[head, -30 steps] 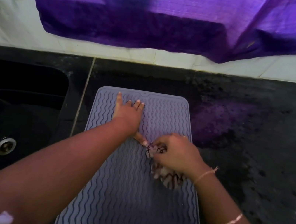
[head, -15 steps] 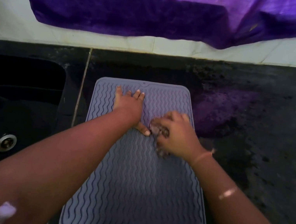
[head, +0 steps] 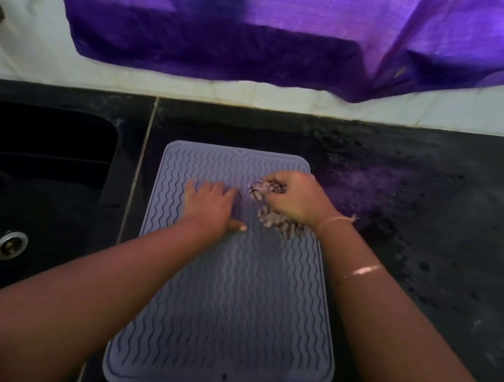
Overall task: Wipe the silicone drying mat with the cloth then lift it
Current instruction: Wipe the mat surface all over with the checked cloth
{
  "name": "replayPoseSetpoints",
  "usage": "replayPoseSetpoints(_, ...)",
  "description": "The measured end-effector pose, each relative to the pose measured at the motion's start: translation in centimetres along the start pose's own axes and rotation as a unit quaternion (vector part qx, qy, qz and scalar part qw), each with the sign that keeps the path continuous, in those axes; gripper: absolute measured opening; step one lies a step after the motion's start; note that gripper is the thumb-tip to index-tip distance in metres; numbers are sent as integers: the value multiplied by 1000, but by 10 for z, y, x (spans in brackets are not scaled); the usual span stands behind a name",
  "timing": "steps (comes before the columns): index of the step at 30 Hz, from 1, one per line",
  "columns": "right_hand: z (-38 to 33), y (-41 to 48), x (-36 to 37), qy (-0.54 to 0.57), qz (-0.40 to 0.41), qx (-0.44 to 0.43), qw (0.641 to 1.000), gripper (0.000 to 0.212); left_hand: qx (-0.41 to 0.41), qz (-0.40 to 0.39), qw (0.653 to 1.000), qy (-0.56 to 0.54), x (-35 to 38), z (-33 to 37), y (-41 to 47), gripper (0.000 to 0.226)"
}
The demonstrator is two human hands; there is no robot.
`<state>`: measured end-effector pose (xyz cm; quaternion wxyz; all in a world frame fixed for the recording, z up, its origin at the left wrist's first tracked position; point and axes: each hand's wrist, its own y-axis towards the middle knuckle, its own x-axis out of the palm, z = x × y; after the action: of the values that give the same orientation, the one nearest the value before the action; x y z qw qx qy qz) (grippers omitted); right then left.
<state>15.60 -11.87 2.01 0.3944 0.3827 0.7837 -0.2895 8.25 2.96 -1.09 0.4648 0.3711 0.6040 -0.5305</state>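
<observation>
A grey silicone drying mat [head: 224, 318] with wavy ridges lies flat on the black counter, its near edge at the counter's front. My left hand [head: 207, 205] presses flat on the mat's upper middle, fingers spread. My right hand [head: 297, 199] is closed on a bunched white-and-brown patterned cloth [head: 275, 222] near the mat's far right corner. The cloth touches the mat; part of it is hidden under my hand.
A black sink [head: 20, 187] with a metal drain [head: 10, 244] lies to the left of the mat. Behind the black counter [head: 432, 252] stands a white tiled wall with a purple curtain [head: 303, 27] hanging over it.
My right hand has slid the cloth away from me toward the mat's far right corner. My left hand stays pressed on the mat.
</observation>
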Motion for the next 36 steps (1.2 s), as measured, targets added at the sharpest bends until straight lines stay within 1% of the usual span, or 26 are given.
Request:
replayPoseSetpoints(1, -1, 8, 8, -50, -21, 8, 998, 30, 10, -23, 999, -27, 2, -2, -5, 97)
replayPoseSetpoints(2, 0, 11, 18, -98, -43, 16, 994, 33, 26, -61, 997, -40, 4, -3, -11, 108)
replayPoseSetpoints(3, -1, 8, 27, -136, -50, 20, 989, 38, 44, -97, 994, -26, 6, -5, -16, 119)
replayPoseSetpoints(4, -1, -1, 35, -157, -45, 24, 986, 45, 56, -117, 991, 8, 8, -6, -20, 125)
replayPoseSetpoints(5, -1, -14, 42, -159, -31, 28, 986, 49, 61, -120, 990, 45, 10, -7, -22, 128)
replayPoseSetpoints(7, -2, -46, 53, -148, -2, 25, 989, 51, 52, -107, 989, 89, 12, -7, -22, 128)
replayPoseSetpoints(8, -2, -65, 57, -151, -1, 14, 988, 53, 48, -104, 988, 100, 13, -7, -22, 127)
replayPoseSetpoints(12, -2, -128, 66, -151, -39, -37, 987, 56, 43, -97, 987, 118, 12, -6, -23, 123)
replayPoseSetpoints(14, -2, -154, 67, -139, -61, -54, 987, 56, 41, -80, 989, 114, 14, -5, -28, 120)
replayPoseSetpoints(16, -5, -171, 64, -94, -91, -56, 990, 52, 37, -55, 991, 117, 16, -3, -37, 114)
replayPoseSetpoints(18, -10, -174, 52, -19, -124, -53, 991, 42, 48, -29, 991, 119, 17, 2, -48, 104)
replayPoseSetpoints(19, -12, -169, 44, 17, -123, -53, 991, 35, 60, -23, 992, 112, 16, 3, -53, 96)
replayPoseSetpoints(20, -13, -161, 38, 39, -101, -47, 993, 31, 71, -30, 993, 93, 16, 3, -58, 89)
replayPoseSetpoints(21, -11, -151, 34, 42, -61, -40, 996, 29, 76, -54, 994, 61, 15, 2, -63, 86)
replayPoseSetpoints(22, -8, -138, 33, 29, -19, -27, 999, 31, 75, -93, 993, 25, 15, -1, -66, 89)
replayPoseSetpoints(23, -7, -127, 36, 7, 12, -8, 1000, 35, 76, -136, 988, 1, 15, -4, -70, 96)
replayPoseSetpoints(24, -7, -118, 43, -26, 20, 23, 999, 40, 80, -166, 983, -4, 16, -6, -72, 104)
replayPoseSetpoints(25, -9, -114, 51, -72, 15, 49, 996, 48, 87, -176, 980, 11, 18, -8, -74, 111)
replayPoseSetpoints(27, -15, -119, 70, -159, 5, 65, 985, 59, 92, -158, 982, 54, 22, -8, -76, 118)
replayPoseSetpoints(29, -21, -135, 80, -193, 21, 34, 980, 56, 90, -137, 983, 75, 25, -6, -75, 119)
replayPoseSetpoints(31, -19, -156, 82, -210, 0, -29, 977, 55, 91, -139, 983, 84, 25, -5, -75, 118)
replayPoseSetpoints(33, -12, -177, 75, -195, -51, -78, 976, 50, 91, -149, 981, 88, 23, -5, -74, 118)
replayPoseSetpoints(35, -8, -193, 65, -156, -107, -105, 976, 43, 89, -155, 980, 86, 22, -5, -74, 119)
replayPoseSetpoints(36, -8, -199, 60, -137, -139, -103, 975, 39, 88, -155, 980, 85, 22, -6, -74, 120)
